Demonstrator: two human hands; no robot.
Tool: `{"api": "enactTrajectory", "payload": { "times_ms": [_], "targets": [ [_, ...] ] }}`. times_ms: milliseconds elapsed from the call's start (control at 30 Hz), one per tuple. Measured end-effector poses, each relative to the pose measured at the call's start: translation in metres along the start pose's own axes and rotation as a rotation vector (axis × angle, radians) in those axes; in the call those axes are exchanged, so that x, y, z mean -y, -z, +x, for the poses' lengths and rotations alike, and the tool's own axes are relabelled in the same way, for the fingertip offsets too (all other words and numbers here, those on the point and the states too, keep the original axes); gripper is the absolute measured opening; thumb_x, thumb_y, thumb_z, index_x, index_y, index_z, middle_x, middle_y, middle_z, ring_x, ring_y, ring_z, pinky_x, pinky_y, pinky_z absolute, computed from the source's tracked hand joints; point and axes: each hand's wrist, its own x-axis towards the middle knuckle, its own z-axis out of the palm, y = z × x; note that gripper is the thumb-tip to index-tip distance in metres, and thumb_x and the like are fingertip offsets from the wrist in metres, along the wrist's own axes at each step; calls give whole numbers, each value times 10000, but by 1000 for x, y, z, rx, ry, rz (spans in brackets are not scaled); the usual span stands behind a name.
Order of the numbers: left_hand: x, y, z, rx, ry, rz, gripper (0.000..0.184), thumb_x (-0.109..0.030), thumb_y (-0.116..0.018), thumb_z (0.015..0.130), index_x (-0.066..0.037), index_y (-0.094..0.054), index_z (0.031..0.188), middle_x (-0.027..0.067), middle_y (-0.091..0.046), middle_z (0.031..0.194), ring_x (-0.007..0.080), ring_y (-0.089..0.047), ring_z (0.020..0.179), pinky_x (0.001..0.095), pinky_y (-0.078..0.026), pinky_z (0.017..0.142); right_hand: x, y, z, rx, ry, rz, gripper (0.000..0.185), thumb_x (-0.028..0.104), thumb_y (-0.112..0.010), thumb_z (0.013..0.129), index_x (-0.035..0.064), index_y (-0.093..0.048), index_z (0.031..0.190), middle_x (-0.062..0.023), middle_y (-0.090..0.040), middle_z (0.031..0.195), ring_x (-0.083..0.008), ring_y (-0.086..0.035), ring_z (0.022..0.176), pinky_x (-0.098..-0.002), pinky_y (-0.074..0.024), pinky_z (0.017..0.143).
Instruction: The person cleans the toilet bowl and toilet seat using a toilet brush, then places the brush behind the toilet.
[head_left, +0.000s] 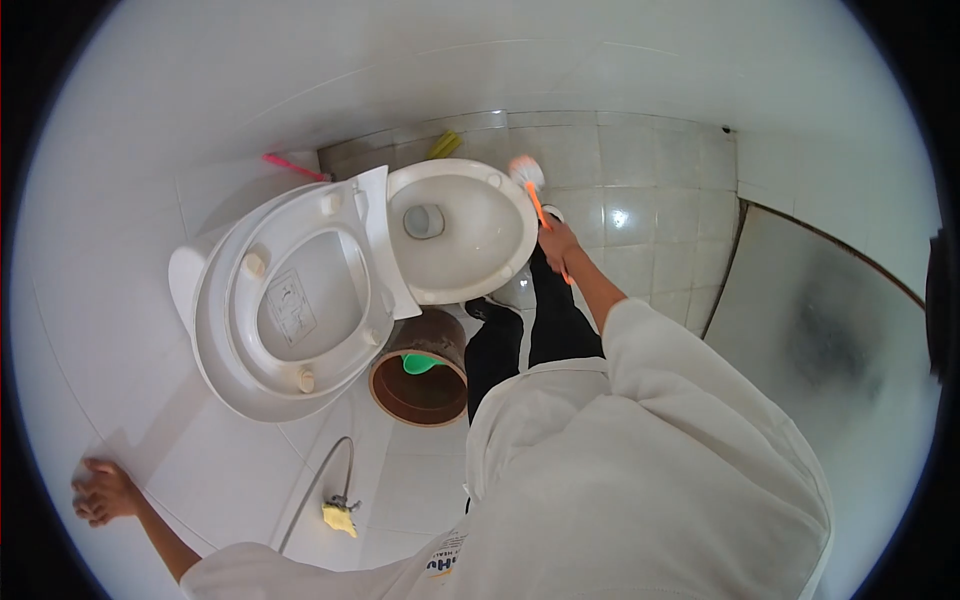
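Note:
My right hand is closed round the orange handle of a toilet brush. The brush's white and orange bristle head points up, just outside the front rim of the white toilet bowl. A little water shows at the bottom of the bowl. The toilet seat and lid are raised and lean back to the left. Far to the left, my left hand rests against the white wall with its fingers bent and somewhat apart; nothing is visible in it.
Below the toilet, a brown bucket lies tipped, with a green dipper inside. A hose ends near a yellow cloth-like thing. Yellow-green objects lie behind the bowl, a pink stick beside the tank. A frosted door panel stands right.

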Motion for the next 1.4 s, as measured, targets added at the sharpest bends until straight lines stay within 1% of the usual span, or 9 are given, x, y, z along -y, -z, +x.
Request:
{"api": "enactTrajectory", "payload": {
  "times_ms": [233, 367, 500, 633, 700, 900, 1133, 1300, 1400],
  "targets": [
    [-8, 36, 12, 41, -9, 213, 510, -586, -442, 834, -129, -491, 1056, 180, -447, 1075, 333, -466, 1011, 465, -364, 822, -24, -1, -45, 37, 70, 389, 484, 181, -368, 900, 304, -354, 1368, 22, -309, 506, -99, -262, 338, -269, -229, 308],
    [-13, 51, 17, 47, -5, 261, 494, -573, -444, 836, -132, -495, 1051, 163, -461, 1077, 325, -461, 1035, 461, -336, 863, 53, -13, -21, 86, 203, 27, 508, 139, -395, 851, 223, -376, 1352, -70, -499, 581, -192, -494, 429, -339, -399, 378],
    [-11, 54, 13, 8, 11, 272, 483, -555, -437, 846, -126, -490, 1063, 156, -462, 1103, 327, -450, 1075, 466, -318, 898, 38, -38, -1, -169, 275, -248, 580, 149, -472, 783, 131, -357, 1351, -221, -561, 1149, -359, -543, 1062, -434, -444, 872],
    [-16, 86, 19, 67, 49, 319, 509, -541, -409, 856, -97, -445, 1101, 164, -424, 1155, 306, -397, 1125, 495, -195, 992, -42, -21, -67, -45, 104, 248, 594, 148, -429, 801, 212, -324, 1382, -198, -624, 899, -310, -642, 672, -420, -512, 542],
    [-16, 86, 15, 44, 48, 331, 520, -534, -406, 860, -90, -427, 1130, 166, -419, 1170, 305, -392, 1137, 501, -176, 1005, -92, -38, -86, -68, 90, 425, 567, 150, -403, 834, 268, -326, 1383, -128, -533, 647, -224, -515, 400, -359, -407, 340],
    [-11, 94, 10, 56, 77, 262, 546, -514, -399, 872, -62, -398, 1179, 189, -383, 1241, 306, -368, 1175, 512, -165, 1016, -147, -99, -123, -7, -15, 1058, 468, 153, -355, 890, 295, -395, 1334, 2, -335, 529, -125, -328, 336, -279, -274, 299],
    [-4, 102, 3, -126, 63, 210, 450, -489, -403, 876, -75, -472, 1038, 172, -433, 1171, 299, -393, 1138, 480, -277, 926, -130, -82, -33, 150, 105, 1258, 457, 131, -344, 855, 256, -415, 1290, -10, -348, 553, -124, -303, 360, -308, -258, 326],
    [4, 116, 4, -143, 58, 209, 418, -476, -410, 872, -89, -481, 1013, 164, -463, 1130, 296, -430, 1104, 484, -297, 913, -157, -142, -101, -94, 84, 1101, 451, 196, -376, 926, 366, -338, 1343, 16, -303, 585, -77, -267, 400, -238, -245, 339],
    [5, 122, 4, -131, 59, 238, 411, -473, -405, 875, -93, -484, 1010, 154, -481, 1113, 294, -447, 1093, 485, -314, 902, -185, -187, -148, 177, -59, 1454, 371, 174, -388, 915, 303, -415, 1261, -15, -304, 587, -101, -241, 379, -259, -215, 316]
  ]
}}
